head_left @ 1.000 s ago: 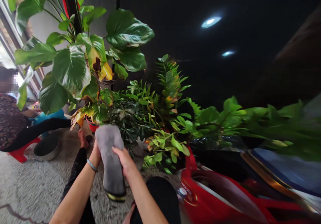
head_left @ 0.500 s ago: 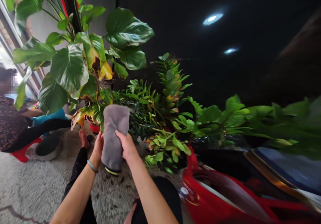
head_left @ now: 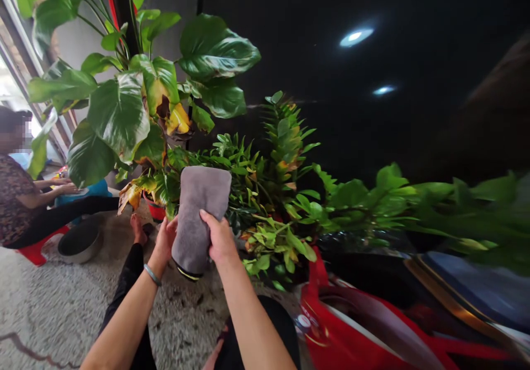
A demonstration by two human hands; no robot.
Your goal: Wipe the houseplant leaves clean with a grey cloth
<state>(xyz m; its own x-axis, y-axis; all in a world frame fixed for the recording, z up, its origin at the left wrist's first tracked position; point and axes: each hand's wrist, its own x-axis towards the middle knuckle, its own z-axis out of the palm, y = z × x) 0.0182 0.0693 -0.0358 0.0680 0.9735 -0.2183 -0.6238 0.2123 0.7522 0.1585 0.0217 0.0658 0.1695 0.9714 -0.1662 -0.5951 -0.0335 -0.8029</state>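
The right hand (head_left: 221,242) is closed on an oblong grey plush cloth piece (head_left: 202,201), thumb on the near face, remaining fingers hidden behind. The left hand (head_left: 164,243) meets its left edge; fingers partly hidden, grip indeterminable. The piece is suspended above the rough grey floor (head_left: 49,304), long axis near upright, top tilted right. Its lower edge is black and yellow. The glossy red bag (head_left: 312,306) is cut off below.

Two bluish-white spots of light (head_left: 356,37) shone on a smooth black wall (head_left: 298,16); a low red plastic stool (head_left: 36,255) stood on the rough grey floor (head_left: 41,304).
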